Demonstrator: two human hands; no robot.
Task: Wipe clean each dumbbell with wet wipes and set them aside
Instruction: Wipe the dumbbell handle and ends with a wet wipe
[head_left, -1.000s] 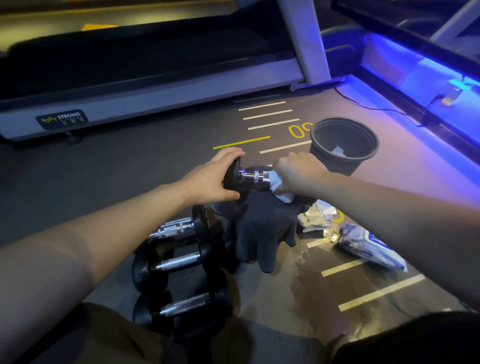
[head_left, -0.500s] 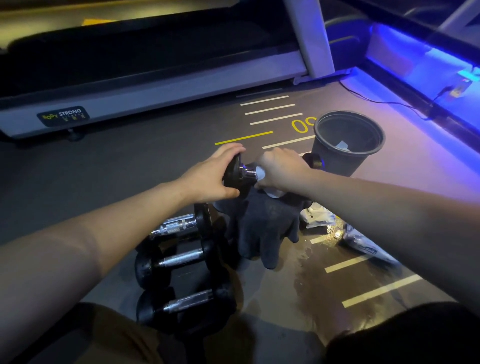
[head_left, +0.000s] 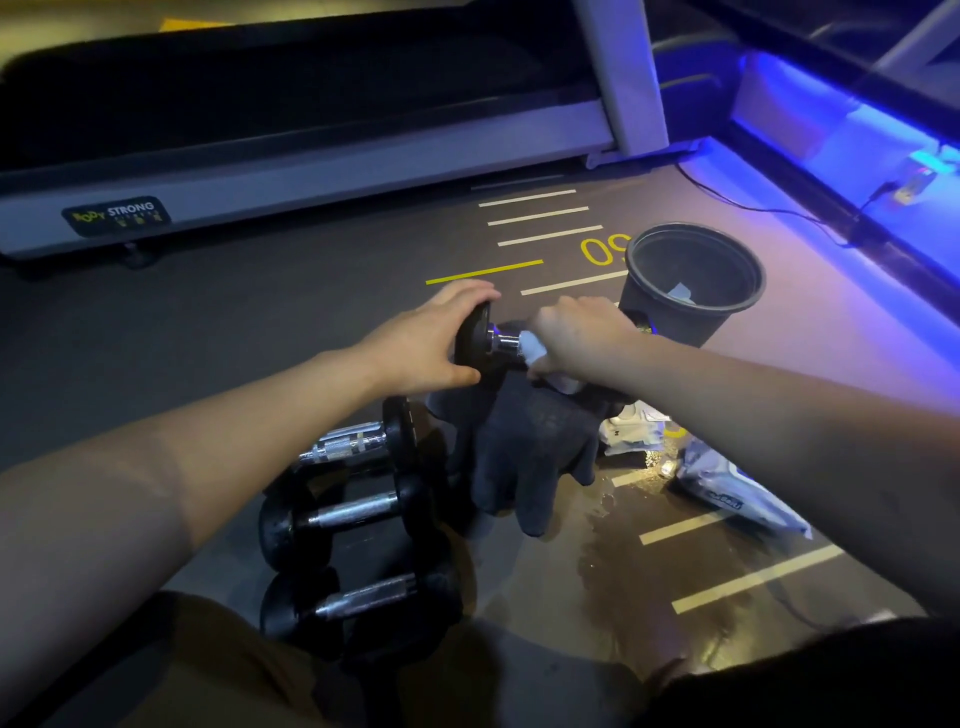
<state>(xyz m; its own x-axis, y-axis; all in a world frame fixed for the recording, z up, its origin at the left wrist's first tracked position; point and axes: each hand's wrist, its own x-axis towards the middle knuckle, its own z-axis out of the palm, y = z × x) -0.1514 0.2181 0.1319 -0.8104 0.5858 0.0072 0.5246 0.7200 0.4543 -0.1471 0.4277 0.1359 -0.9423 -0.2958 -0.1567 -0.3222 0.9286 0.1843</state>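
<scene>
A black dumbbell with a chrome handle is held level above the floor. My left hand grips its left head. My right hand is wrapped round the handle with a white wet wipe bunched under the fingers; the right head is mostly hidden behind that hand. Three more dumbbells lie in a row on the floor below: one, one and one nearest me. A wet wipes pack lies on the floor to the right.
Dark gloves lie under the held dumbbell. A black bin with a used wipe inside stands behind my right hand. Crumpled wipes sit beside the gloves. The floor by the pack is wet. A treadmill spans the back.
My right hand with the wipe slid left along the handle, then a little back to the right. My left hand kept its grip on the left head.
</scene>
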